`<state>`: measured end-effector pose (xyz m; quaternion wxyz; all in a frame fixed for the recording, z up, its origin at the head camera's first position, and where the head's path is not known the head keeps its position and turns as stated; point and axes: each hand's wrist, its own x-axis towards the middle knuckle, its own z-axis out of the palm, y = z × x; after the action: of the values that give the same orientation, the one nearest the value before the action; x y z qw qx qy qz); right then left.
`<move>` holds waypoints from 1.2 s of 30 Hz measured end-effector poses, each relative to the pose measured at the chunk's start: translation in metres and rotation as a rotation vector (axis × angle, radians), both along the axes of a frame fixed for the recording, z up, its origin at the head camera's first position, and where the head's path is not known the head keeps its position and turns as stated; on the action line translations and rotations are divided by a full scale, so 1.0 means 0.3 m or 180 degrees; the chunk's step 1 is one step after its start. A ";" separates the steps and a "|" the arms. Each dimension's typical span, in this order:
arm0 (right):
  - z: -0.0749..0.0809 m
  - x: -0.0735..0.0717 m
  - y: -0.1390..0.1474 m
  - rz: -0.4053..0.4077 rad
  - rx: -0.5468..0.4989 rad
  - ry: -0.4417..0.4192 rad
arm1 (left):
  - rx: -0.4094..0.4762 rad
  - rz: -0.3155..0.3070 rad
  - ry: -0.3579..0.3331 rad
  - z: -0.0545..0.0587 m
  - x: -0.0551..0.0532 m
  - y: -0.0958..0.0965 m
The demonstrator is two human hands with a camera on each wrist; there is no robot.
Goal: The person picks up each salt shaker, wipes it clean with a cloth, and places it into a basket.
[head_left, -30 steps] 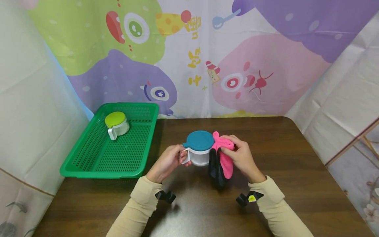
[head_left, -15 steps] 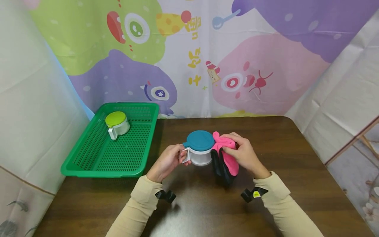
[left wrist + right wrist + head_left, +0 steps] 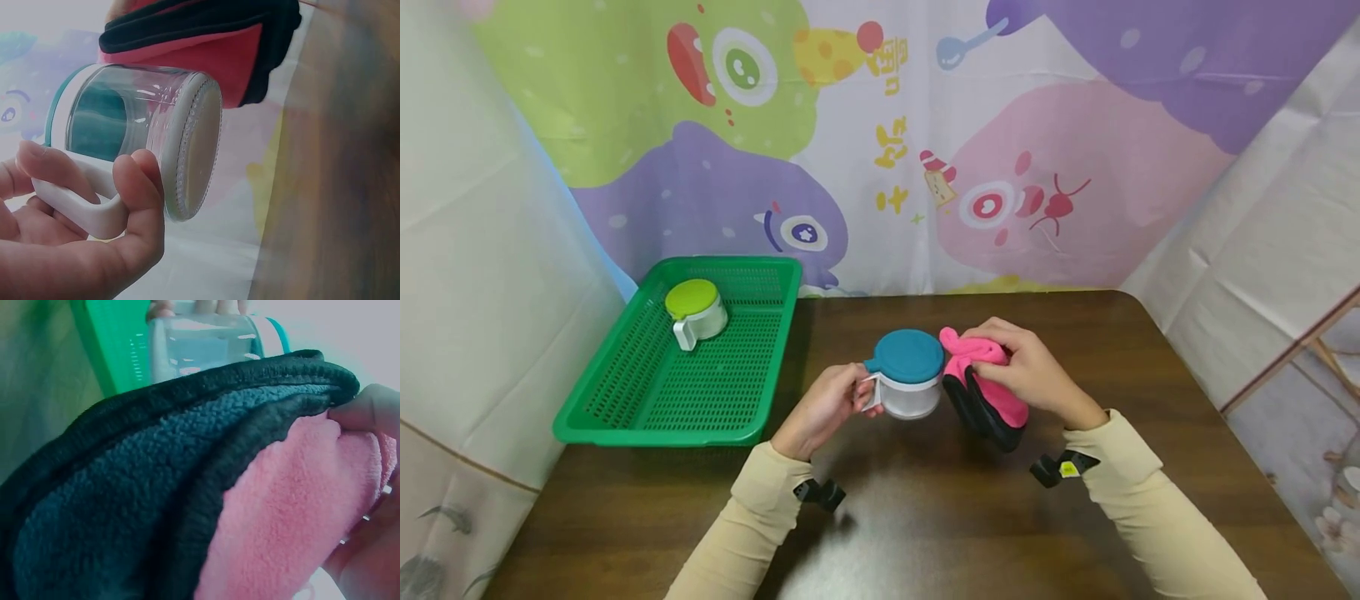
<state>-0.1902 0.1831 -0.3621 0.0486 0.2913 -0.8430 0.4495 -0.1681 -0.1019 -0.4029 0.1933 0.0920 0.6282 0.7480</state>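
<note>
My left hand [image 3: 831,406] grips the white handle [image 3: 94,215] of a clear seasoning jar [image 3: 910,398] with a blue lid [image 3: 908,356], its fingers curled through the loop. The left wrist view shows the jar's clear wall and ribbed base, held up off the table. Just right of the jar, my right hand [image 3: 1030,371] pinches a folded pink and black cloth [image 3: 1000,398] between thumb and fingers. In the right wrist view the fluffy cloth [image 3: 275,506] fills most of the picture and partly covers the jar. A small gap parts cloth and jar in the head view.
A green plastic basket [image 3: 767,367] stands at the left on the brown wooden table [image 3: 925,525]. Inside it sits another jar [image 3: 706,323] with a lime-green lid. A cartoon-printed curtain [image 3: 895,258] hangs behind the table.
My right hand has moved right with the cloth, which now sits apart from the jar and tilts more to the right. The left hand and jar have stayed nearly still.
</note>
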 end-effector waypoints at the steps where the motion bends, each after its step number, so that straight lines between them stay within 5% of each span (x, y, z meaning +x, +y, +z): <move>1: 0.008 -0.002 0.002 0.0039 0.0032 0.0049 | 0.0003 -0.0009 0.0010 -0.001 0.000 0.001; 20: 0.150 -0.023 -0.039 0.0648 0.1272 0.0540 | -0.0054 -0.0134 0.0171 -0.016 0.009 0.032; 26: 0.159 -0.020 -0.066 0.0889 0.1655 0.0629 | -0.0081 -0.0202 0.0200 -0.018 0.017 0.044; 36: 0.162 -0.018 -0.083 0.0990 0.1845 0.0661 | -0.0171 -0.0126 0.0189 -0.017 0.018 0.045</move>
<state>-0.1955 0.1582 -0.3135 -0.0198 0.4622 -0.8718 0.1613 -0.1627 -0.0885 -0.4080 0.1917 0.1213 0.6516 0.7238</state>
